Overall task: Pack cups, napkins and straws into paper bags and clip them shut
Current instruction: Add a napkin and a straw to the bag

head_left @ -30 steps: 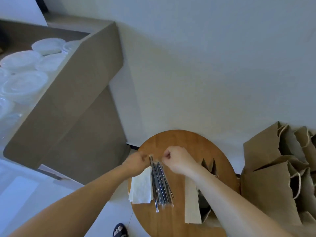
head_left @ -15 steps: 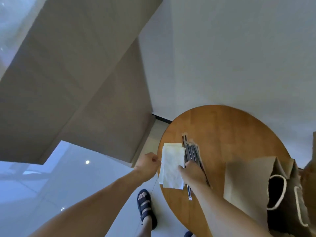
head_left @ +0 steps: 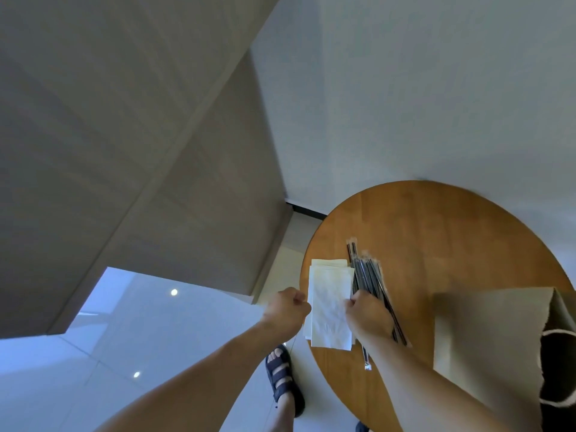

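On the round brown wooden table (head_left: 436, 232), a stack of white paper napkins (head_left: 328, 304) is laid with its long side pointing away, and a bundle of dark wrapped straws (head_left: 369, 275) is laid just right of it. The left hand (head_left: 285, 311) is curled at the stack's left edge and the right hand (head_left: 369, 318) at its right edge. What is gripped cannot be told.

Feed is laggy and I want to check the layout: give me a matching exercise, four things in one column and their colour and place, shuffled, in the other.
1 napkins
2 straws
3 paper bag
4 sandal

A dark, on the floor
B white stack at the table's left edge
C brown, lying on the table's right side
D dark bundle on the table, just right of the white stack

Pairs: 1-B, 2-D, 3-C, 4-A
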`<move>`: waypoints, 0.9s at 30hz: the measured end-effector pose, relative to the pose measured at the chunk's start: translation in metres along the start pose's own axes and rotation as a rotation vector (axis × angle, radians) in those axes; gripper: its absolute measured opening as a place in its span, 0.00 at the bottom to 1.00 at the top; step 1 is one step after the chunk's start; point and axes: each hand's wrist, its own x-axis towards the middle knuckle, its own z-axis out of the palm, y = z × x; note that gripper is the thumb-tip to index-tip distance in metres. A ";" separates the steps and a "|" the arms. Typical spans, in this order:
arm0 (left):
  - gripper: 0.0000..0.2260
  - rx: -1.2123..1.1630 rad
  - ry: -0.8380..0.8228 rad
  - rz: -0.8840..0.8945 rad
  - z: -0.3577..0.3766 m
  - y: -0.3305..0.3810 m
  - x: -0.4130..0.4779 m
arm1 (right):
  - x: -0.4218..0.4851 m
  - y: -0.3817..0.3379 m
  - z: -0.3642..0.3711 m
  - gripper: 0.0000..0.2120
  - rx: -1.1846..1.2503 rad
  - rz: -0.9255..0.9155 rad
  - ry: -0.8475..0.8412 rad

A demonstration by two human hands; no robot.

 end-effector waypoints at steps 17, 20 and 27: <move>0.13 0.033 -0.011 -0.043 0.014 -0.001 0.003 | -0.026 0.011 -0.009 0.11 0.194 -0.098 0.109; 0.13 0.040 -0.011 -0.046 0.016 -0.003 0.003 | -0.027 0.013 -0.006 0.09 0.267 -0.112 0.122; 0.14 0.061 -0.007 -0.037 0.015 -0.010 0.004 | -0.008 0.006 0.001 0.14 0.275 -0.009 0.117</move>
